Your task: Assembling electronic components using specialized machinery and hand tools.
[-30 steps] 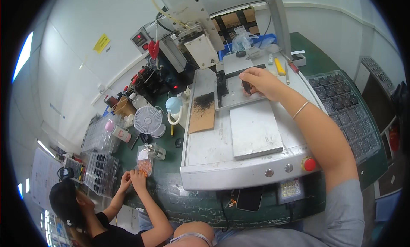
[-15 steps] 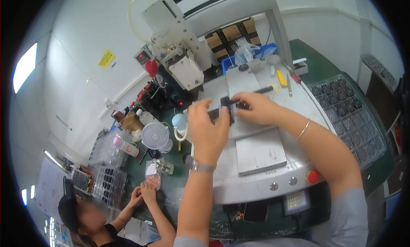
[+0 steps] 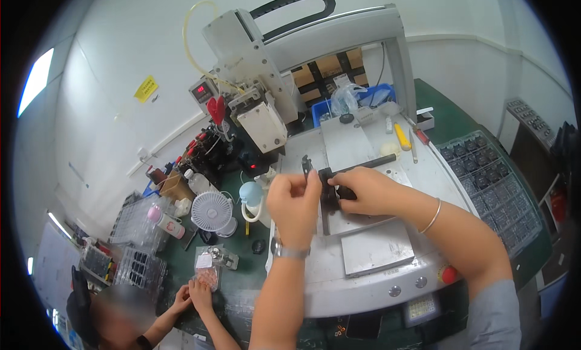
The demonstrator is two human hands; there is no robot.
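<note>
My left hand (image 3: 293,206) is closed in a pinch, holding up a small black plastic part (image 3: 307,163) between thumb and forefinger. Just to its right, my right hand (image 3: 370,194) has its fingers curled on a black fixture (image 3: 327,191) with a rounded dark knob (image 3: 346,192). This fixture stands on the white bed of a benchtop machine, beside a dark metal bar (image 3: 369,163). The fingers partly cover the fixture, so its exact shape cannot be made out.
The machine head (image 3: 261,123) hangs behind my left hand. A red button (image 3: 447,274) sits on the front panel. Trays of black parts (image 3: 478,174), a yellow cutter (image 3: 402,136) and a screwdriver (image 3: 420,135) lie right. A white fan (image 3: 213,213) and a co-worker's hands (image 3: 192,295) are left.
My left hand has closed from a spread grasp by the fixture and lifted the small black part. My right hand remains on the fixture. The whole view has shifted slightly.
</note>
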